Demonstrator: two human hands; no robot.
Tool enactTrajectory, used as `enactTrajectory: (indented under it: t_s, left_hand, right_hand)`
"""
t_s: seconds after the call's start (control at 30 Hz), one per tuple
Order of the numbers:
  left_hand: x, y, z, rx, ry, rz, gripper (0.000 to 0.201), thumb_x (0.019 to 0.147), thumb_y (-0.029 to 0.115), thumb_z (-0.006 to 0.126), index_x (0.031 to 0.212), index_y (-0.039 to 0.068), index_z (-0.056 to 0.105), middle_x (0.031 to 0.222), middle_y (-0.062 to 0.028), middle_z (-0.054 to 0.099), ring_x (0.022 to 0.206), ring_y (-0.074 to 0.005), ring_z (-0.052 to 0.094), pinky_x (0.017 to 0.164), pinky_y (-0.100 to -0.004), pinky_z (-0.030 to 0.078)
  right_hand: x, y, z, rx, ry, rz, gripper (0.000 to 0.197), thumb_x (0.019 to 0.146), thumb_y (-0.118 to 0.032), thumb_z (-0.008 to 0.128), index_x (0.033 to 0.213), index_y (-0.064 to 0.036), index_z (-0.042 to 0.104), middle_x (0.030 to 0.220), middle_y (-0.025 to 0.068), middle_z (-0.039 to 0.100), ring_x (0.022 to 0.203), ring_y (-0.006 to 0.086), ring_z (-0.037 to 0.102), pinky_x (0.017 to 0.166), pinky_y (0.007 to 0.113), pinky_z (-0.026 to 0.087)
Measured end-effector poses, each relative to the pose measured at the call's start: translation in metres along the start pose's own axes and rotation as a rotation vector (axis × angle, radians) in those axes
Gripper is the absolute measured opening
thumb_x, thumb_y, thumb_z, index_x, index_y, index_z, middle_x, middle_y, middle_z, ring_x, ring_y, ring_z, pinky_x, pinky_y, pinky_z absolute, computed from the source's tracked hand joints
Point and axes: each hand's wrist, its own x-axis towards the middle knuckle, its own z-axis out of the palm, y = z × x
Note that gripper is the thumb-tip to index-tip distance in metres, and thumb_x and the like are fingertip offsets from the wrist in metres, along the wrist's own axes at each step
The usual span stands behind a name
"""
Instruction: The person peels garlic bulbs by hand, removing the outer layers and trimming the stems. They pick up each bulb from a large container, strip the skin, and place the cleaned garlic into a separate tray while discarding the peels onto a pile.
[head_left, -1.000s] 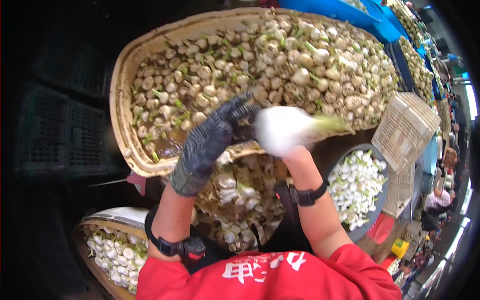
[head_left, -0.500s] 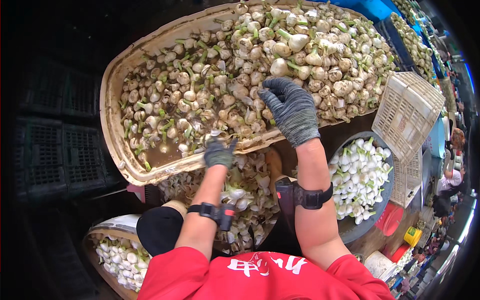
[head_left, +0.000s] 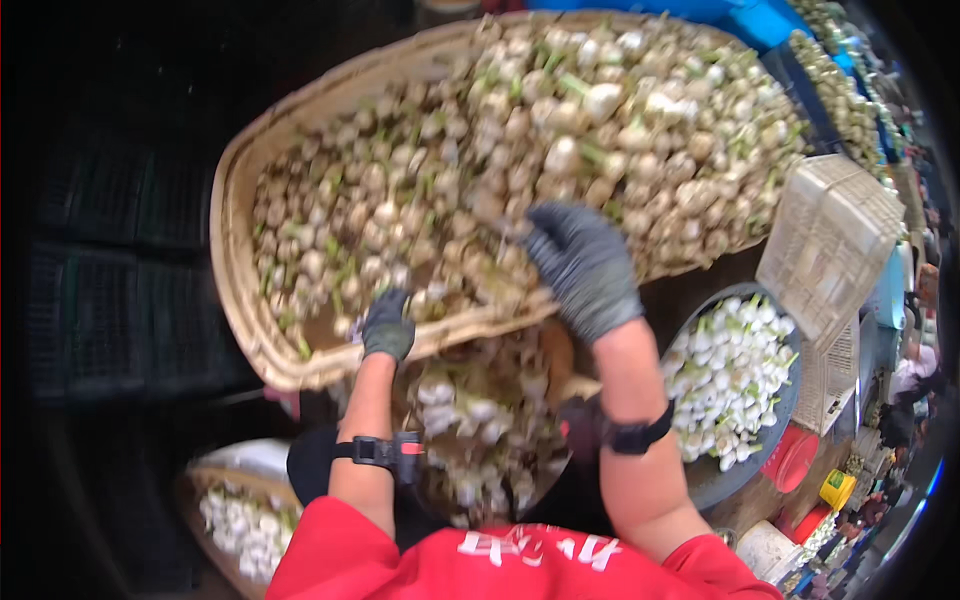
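A long cream tub [head_left: 232, 240] holds a heap of dirty garlic bulbs [head_left: 690, 150], some with green stem stubs, with murky water towards its left end. My right hand [head_left: 588, 268], in a dark grey glove, hovers above the bulbs near the tub's near side. Its fingers are curled inward; motion blur hides what is in them, if anything. My gloved left hand [head_left: 388, 325] is at the near rim, left of the right hand, beside bulbs in the tub. Its fingers are smeared, so their grip is unclear. Pale garlic peelings [head_left: 470, 410] lie below, between my legs.
On the right stands a round grey tub [head_left: 790, 385] of clean white garlic [head_left: 725, 380]. Beside it are a cream plastic crate [head_left: 830, 235], a red container [head_left: 792, 458] and a yellow one [head_left: 837, 488]. Another basin of white garlic [head_left: 250, 530] sits lower left. Dark crates stand far left.
The view has shifted and blurred. My left hand has moved left and up to the tub's rim. My right hand stays over the near side, now lower in view.
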Motion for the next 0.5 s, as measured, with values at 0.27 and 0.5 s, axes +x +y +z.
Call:
enactTrajectory:
  t_s: [0.27,0.5]
  left_hand:
    - [0.033,-0.023,0.063,-0.257,-0.258,-0.282,0.052,0.084,0.034,0.057,0.125,0.005,0.047,0.119,-0.0226,0.053,0.112,-0.0370,0.049,0.094,-0.0406,0.039]
    - [-0.028,-0.034,0.075,-1.108,-0.182,-0.077,0.049,0.087,0.044,0.046,0.115,0.005,0.054,0.103,-0.0147,0.062,0.091,-0.0309,0.060,0.077,-0.0438,0.048]
  right_hand:
    - [-0.032,0.004,0.088,-0.060,-0.352,-0.070,0.031,0.082,-0.028,0.062,0.105,-0.0083,0.061,0.089,0.0130,0.064,0.081,0.0306,0.061,0.072,0.038,0.048]
    - [-0.080,-0.024,0.115,-0.131,-0.666,-0.103,0.036,0.079,-0.033,0.064,0.108,-0.0127,0.061,0.099,0.0162,0.062,0.094,0.0313,0.059,0.082,0.040,0.046]
